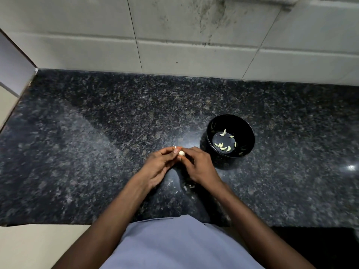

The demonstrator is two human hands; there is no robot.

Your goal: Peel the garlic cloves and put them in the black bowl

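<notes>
- While your left hand (157, 164) and right hand (198, 166) meet above the table (97, 152), both pinch one garlic clove (181, 153) between their fingertips.
- You can see the clove is small, pale and rounded, with a white bit of skin (175, 147) sticking up by your left thumb.
- Just to your right, the black bowl (250, 133) holds several peeled cloves (223, 148), curved and yellowish-green.
- Pale scraps (185, 188) lie on the table under your wrists.

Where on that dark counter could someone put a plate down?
The speckled dark granite counter lies bare left of the hands, out to its left edge, and behind them up to the white tiled wall. It is crowded where the left hand and right hand hold garlic beside the round black bowl.
</notes>
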